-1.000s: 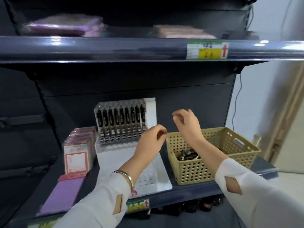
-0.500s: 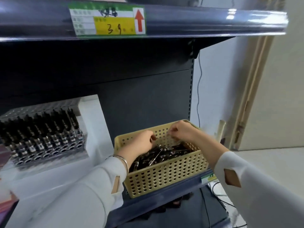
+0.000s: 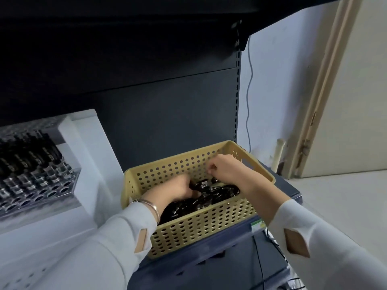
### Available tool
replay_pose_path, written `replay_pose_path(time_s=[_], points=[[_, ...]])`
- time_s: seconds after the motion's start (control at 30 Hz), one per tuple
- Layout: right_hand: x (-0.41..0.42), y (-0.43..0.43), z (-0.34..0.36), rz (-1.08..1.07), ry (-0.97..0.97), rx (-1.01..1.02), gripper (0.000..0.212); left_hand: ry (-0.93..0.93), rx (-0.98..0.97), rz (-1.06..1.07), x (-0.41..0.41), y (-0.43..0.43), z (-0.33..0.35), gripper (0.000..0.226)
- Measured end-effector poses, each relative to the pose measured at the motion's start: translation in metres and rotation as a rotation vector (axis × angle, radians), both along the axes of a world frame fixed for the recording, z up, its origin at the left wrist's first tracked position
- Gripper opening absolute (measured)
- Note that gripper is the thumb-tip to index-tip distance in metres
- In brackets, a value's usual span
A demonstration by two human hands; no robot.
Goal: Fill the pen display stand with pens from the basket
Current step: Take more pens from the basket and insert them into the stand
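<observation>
Both hands are lowered into the one yellow perforated basket [image 3: 201,225]. Black pens [image 3: 211,195] are being clutched by the left hand [image 3: 178,190], whose fingers are curled down into the pile near the basket's left end. The right hand [image 3: 227,170] is held over the rear half of the basket with fingers bent loosely inward; whether a pen is pinched in it cannot be told, since the fingertips are blurred. A silver bangle [image 3: 149,205] is worn on the left wrist, and one tan diamond patch is seen on each of the two white sleeves.

The basket is set on the dark blue shelf [image 3: 209,248], close to its front edge, and is filled across its floor by a loose heap of black pens with silver clips; their number cannot be counted. One clear pen display stand [image 3: 39,174] is placed to the left of the basket, apart from it. Its rear rows are occupied by upright black pens, while the front rows of holes are left unfilled. A white panel [image 3: 83,143] is stood just beside the stand's right side.
</observation>
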State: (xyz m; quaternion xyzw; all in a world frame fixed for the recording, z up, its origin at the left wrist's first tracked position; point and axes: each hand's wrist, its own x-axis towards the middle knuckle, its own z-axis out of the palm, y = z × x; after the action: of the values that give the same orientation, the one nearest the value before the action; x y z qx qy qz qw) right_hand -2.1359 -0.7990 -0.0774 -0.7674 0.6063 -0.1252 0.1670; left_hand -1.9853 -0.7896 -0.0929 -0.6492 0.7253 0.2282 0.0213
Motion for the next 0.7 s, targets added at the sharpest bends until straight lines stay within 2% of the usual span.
replay_pose_path(time_s=[0.13,0.2,0.3,0.5,0.63,0.7], points=[[-0.003,0.011,0.000,0.024,-0.018,-0.003,0.019,-0.124,-0.032,-0.073,-0.006,0.009,0.000,0.054],[-0.004,0.017,0.001,0.020,-0.048,-0.015,0.020,-0.117,-0.057,-0.097,-0.006,0.014,0.001,0.054],[-0.005,0.022,0.004,-0.017,-0.117,-0.099,0.021,0.030,-0.124,-0.098,-0.005,0.019,0.004,0.048],[-0.005,0.019,0.015,-0.191,-0.396,-0.393,0.028,0.401,-0.438,0.004,-0.002,0.024,0.020,0.031],[-0.005,0.017,0.022,-0.357,-0.591,-0.456,0.033,0.554,-0.540,0.046,0.000,0.026,0.027,0.016],[-0.006,0.014,0.027,-0.435,-0.729,-0.418,0.035,0.630,-0.607,0.109,0.000,0.024,0.028,0.014]])
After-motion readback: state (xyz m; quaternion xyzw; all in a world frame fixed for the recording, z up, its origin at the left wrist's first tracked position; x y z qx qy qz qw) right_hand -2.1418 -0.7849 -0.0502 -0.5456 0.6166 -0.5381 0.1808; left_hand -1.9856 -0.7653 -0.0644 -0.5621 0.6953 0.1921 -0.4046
